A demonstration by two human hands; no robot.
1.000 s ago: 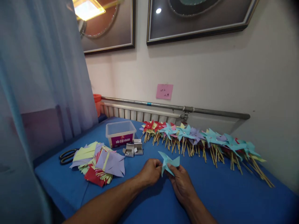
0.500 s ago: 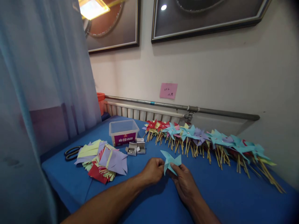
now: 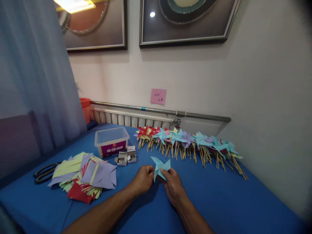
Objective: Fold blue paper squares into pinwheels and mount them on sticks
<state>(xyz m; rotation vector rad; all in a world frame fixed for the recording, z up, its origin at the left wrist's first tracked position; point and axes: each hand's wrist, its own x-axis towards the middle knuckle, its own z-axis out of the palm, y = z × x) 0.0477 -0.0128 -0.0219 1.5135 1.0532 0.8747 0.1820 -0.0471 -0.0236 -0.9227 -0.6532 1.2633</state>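
A light-blue paper pinwheel [image 3: 161, 168] faces me above the blue-covered table, its blades folded in toward the middle. My right hand [image 3: 173, 186] pinches it at the lower right, thumb across the front and fingers behind. Close against its left side, my left hand [image 3: 144, 178] is closed with the fingertips pressed together; whatever they hold is hidden. Just beyond that hand lie two small open cardboard boxes [image 3: 126, 157], with tiny shiny bits in one.
Finished pinwheels on sticks [image 3: 187, 139] lie in a long row along the wall. To the left are a pile of cut paper sheets [image 3: 99, 175], black-handled scissors [image 3: 45, 172] and a clear plastic tub [image 3: 112, 138]. A blue curtain [image 3: 41, 74] hangs at the left edge.
My view has turned to the right, so everything sits further left in the picture. Both hands keep nearly the same pose around the pinwheel.
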